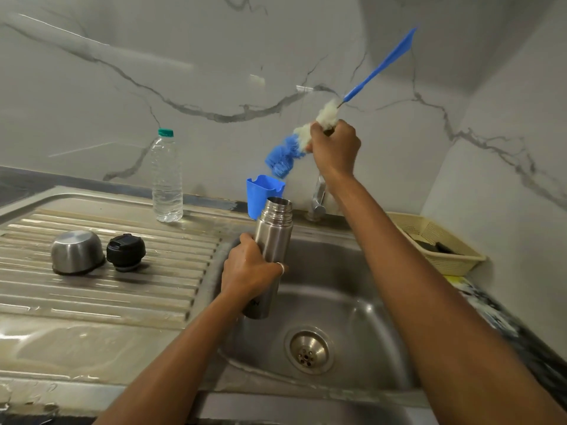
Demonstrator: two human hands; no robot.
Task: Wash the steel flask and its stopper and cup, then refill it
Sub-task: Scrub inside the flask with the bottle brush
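Scanning from the left: draining board (92, 302) carries the steel cup (77, 252), mouth down, and just beside it the black stopper (125, 251). Both sit apart from the basin, likely parked to wait for their wash or to drain; cannot tell which.

Behind them is a clear water bottle (166, 179), capped and upright, probably the refill supply. A blue holder (264, 194) stands at the back edge, near the tap (319, 197).

The flask (271, 250) is open-mouthed, slightly tilted and held over the sink basin (352, 302), so drips fall there. Left hand (248, 268): grip closed around the flask's mid-body, fingers wrapped, steadying it with the mouth up toward the brush.

Above it is the bottle brush (285, 154), its blue-and-white head pointing down at the flask mouth but not yet in it. Right hand (336, 148): grip closed on the brush at the bristles, not on the handle, which sticks up behind. Choking up like this probably helps aim for the narrow neck.

No water is visibly running from the tap. A cream basket (429, 237) sits far right on the table, with dark items inside.
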